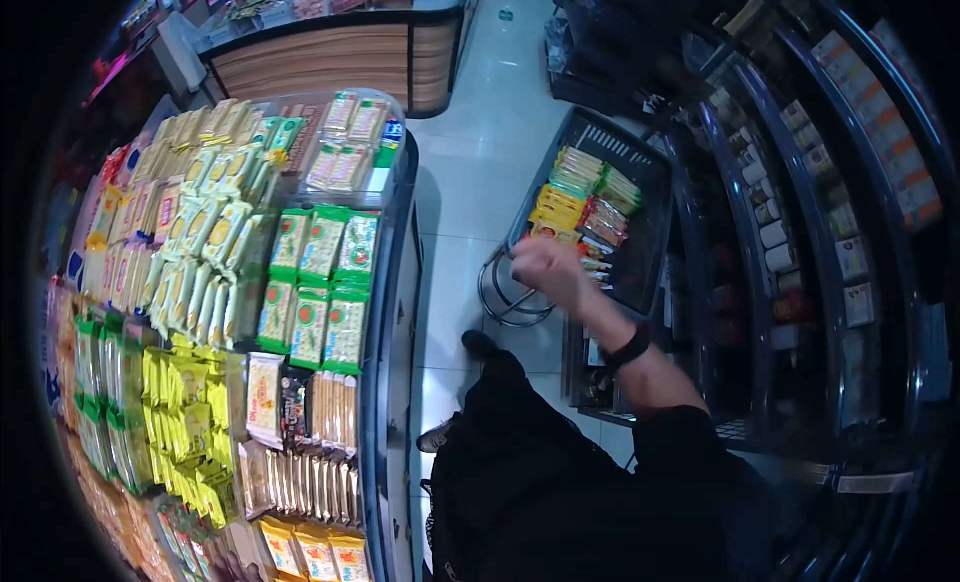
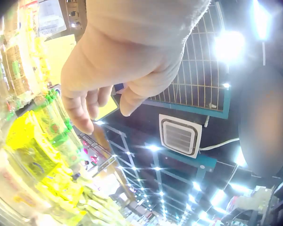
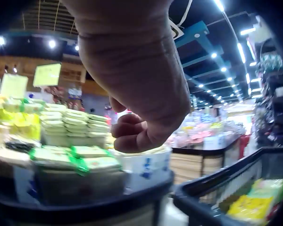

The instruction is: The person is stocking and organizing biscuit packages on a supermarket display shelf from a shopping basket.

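Note:
My right hand is over the near left edge of a dark shopping basket, with its fingers loosely curled and nothing in them. In the right wrist view the fingers bend inward, beside the snack display. Inside the basket lie yellow snack packets, green-and-cream packets and red ones. My left hand hangs with relaxed fingers near yellow packets and green-edged packets, holding nothing; I do not find it in the head view.
A long display of packaged snacks runs along the left, including green-edged packs and lime-yellow packets. Dark shelves stand at the right. A round metal stand shows beneath the basket. A wood-fronted counter is farther ahead.

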`<state>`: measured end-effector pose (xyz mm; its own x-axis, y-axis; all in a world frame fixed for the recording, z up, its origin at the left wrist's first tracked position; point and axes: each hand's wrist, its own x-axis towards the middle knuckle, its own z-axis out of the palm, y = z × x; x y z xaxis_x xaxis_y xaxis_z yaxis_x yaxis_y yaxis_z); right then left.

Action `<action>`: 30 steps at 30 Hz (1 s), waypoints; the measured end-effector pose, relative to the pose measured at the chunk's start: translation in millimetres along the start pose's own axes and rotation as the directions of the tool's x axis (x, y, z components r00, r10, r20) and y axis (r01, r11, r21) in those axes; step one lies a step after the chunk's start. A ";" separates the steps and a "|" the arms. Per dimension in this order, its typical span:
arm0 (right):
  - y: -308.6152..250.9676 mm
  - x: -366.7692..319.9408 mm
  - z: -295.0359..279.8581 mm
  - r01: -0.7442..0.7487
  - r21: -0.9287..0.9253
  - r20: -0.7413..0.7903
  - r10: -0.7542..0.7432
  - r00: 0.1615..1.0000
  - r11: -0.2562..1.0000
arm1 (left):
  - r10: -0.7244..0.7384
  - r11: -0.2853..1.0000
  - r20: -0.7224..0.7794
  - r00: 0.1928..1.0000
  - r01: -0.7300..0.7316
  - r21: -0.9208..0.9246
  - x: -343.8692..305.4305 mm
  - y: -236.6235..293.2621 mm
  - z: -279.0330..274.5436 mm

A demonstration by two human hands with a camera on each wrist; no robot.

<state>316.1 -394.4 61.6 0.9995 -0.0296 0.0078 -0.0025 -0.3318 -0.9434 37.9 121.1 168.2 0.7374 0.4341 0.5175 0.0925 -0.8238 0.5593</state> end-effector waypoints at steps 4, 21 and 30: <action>102.0 74.4 -119.5 -0.129 -0.009 -0.277 0.121 0.953 0.992 | -0.122 0.904 0.093 0.988 0.150 -0.401 7.0 69.5 29.3; 210.7 126.9 -110.0 0.098 -0.889 0.093 -0.034 0.995 0.446 | -0.321 0.613 0.631 0.707 0.662 -0.430 -0.7 222.5 224.6; 209.2 114.2 -101.7 0.090 -0.847 0.055 -0.081 0.995 0.523 | -0.275 0.493 0.728 0.628 0.742 -0.454 -7.4 223.5 274.7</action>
<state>426.7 -563.1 -101.2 0.9966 0.0497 0.0661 0.0627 -0.9753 -0.2120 236.9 -166.4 111.5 0.9247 0.2340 -0.3003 0.2890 0.0821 0.9538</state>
